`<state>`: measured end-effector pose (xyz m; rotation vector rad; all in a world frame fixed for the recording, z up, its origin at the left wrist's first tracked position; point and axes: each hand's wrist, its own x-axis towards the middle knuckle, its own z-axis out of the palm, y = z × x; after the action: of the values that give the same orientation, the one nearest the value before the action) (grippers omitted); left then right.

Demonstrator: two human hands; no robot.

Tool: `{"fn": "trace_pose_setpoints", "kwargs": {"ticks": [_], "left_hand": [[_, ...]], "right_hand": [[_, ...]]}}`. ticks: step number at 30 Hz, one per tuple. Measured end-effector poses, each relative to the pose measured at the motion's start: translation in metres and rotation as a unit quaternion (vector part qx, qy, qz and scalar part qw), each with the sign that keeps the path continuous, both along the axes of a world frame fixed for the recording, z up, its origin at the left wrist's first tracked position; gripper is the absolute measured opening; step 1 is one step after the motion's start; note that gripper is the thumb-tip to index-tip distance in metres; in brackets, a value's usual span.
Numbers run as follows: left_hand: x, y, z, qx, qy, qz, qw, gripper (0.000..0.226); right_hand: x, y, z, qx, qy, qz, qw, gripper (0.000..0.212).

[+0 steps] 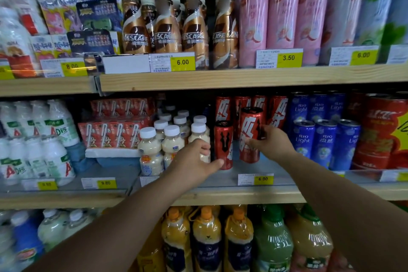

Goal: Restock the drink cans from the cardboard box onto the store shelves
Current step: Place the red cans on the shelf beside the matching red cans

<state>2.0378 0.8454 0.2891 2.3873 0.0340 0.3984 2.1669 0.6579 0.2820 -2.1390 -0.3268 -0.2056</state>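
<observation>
Two hands at red cans on the middle shelf.

Blue cans stand right of the red row, milky bottles left. The right hand grips a red can, raised and tilted slightly. The left hand curls loosely around a shorter can standing on the shelf, thumb touching its base; firm grip unclear.

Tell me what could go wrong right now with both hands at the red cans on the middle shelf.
The left hand reaches the shorter red can close past the white-capped milk bottles; a knuckle could tip one. The right hand grips the taller red can right in front of the rear red cans, so pushing it back might topple them.
</observation>
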Motion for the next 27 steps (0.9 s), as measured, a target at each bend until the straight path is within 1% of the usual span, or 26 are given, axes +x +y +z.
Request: {"fn": "trace_pose_setpoints", "kwargs": {"ticks": [6, 10, 13, 16, 17, 20, 21, 23, 24, 27], "left_hand": [[-0.001, 0.008, -0.022, 0.018, 0.014, -0.01, 1.0, 0.049], [0.001, 0.012, -0.031, 0.016, 0.016, -0.013, 1.0, 0.047], [-0.001, 0.013, -0.033, 0.01, 0.008, -0.025, 1.0, 0.047], [-0.003, 0.012, -0.032, 0.0, 0.001, -0.036, 0.999, 0.045], [-0.004, 0.011, -0.031, -0.002, 0.004, -0.04, 0.999, 0.044], [-0.002, 0.007, -0.03, 0.0, 0.01, -0.051, 0.999, 0.043], [0.0, 0.004, -0.03, 0.002, 0.011, -0.058, 0.998, 0.042], [0.005, -0.005, -0.028, 0.001, 0.014, -0.073, 0.997, 0.04], [0.009, -0.012, -0.027, -0.004, 0.016, -0.084, 0.996, 0.039], [0.022, -0.04, -0.031, -0.004, 0.026, -0.121, 0.992, 0.026]], "right_hand": [[0.022, 0.019, -0.028, -0.028, 0.052, -0.029, 0.998, 0.043], [0.026, 0.033, -0.035, -0.033, 0.051, -0.047, 0.997, 0.037], [0.026, 0.039, -0.038, -0.029, 0.042, -0.055, 0.997, 0.036], [0.023, 0.041, -0.039, -0.047, 0.04, -0.055, 0.997, 0.035], [0.021, 0.041, -0.038, -0.048, 0.043, -0.051, 0.997, 0.038], [0.012, 0.041, -0.032, -0.042, 0.054, -0.047, 0.997, 0.054], [0.008, 0.038, -0.028, -0.044, 0.046, -0.052, 0.997, 0.056], [-0.005, 0.029, -0.021, -0.039, 0.026, -0.059, 0.997, 0.047], [-0.013, 0.021, -0.019, -0.034, 0.013, -0.064, 0.997, 0.047], [-0.044, -0.01, -0.013, -0.04, -0.022, -0.107, 0.993, 0.056]]}}
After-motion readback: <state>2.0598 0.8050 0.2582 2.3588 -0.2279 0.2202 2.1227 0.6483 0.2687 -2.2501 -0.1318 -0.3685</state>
